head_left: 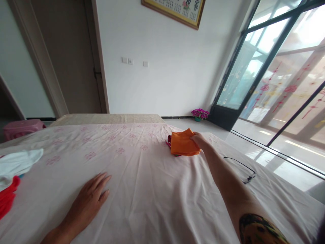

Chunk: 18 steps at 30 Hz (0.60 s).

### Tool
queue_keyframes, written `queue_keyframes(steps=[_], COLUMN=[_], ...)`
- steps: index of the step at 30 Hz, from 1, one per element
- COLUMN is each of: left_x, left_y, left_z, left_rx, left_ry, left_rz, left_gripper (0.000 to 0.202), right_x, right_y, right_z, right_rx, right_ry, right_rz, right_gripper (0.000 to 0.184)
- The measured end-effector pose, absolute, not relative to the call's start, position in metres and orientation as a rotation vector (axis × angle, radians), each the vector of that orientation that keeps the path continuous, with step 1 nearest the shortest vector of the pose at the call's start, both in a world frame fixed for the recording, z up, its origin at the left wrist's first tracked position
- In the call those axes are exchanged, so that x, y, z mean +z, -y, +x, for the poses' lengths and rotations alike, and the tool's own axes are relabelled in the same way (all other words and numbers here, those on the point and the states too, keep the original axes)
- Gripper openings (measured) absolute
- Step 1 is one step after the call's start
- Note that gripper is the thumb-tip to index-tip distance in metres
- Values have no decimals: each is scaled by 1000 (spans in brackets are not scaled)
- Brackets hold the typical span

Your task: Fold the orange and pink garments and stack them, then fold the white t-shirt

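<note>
My right hand (198,139) reaches far across the bed and grips the right edge of a folded orange cloth (184,144). The cloth lies on top of a dark red item (168,140), of which only a little shows at the left and lower edges. My left hand (94,190) rests flat on the pale pink sheet (142,200), fingers stretched out and holding nothing. At the far left lie a crumpled white cloth (21,164) and a red cloth (9,198), both cut off by the frame.
A pair of glasses (250,177) lies on the sheet right of my right forearm. Beyond the bed are a pink plastic stool (23,128), a pot of purple flowers (200,114), a brown door (68,61) and a glass door (243,74).
</note>
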<state>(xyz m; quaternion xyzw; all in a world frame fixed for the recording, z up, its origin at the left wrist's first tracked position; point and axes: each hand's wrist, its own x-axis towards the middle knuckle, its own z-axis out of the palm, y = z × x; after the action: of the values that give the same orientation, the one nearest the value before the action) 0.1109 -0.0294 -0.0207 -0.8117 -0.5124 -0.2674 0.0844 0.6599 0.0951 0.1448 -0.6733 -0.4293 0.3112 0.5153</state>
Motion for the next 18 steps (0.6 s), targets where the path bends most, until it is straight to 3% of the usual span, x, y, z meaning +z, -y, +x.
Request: queue_keyframes(steps=[7,13,18], left_x=[-21,-23,-25], left_y=[29,27,27], left_z=[110,110,109], left_rx=[-787,-794,-778], left_ry=[1521,1516,1512], left_rz=[-2428,-2434,-2437], left_gripper=[44,45,45], right_x=[163,170,132], right_y=[-118,-135,-135], right_z=[665,669,646], right_rx=[779,193,48], right_ry=[1146,1259,1307], right_rz=[-1573,-1998,-2135], right_gripper=[52,53,56])
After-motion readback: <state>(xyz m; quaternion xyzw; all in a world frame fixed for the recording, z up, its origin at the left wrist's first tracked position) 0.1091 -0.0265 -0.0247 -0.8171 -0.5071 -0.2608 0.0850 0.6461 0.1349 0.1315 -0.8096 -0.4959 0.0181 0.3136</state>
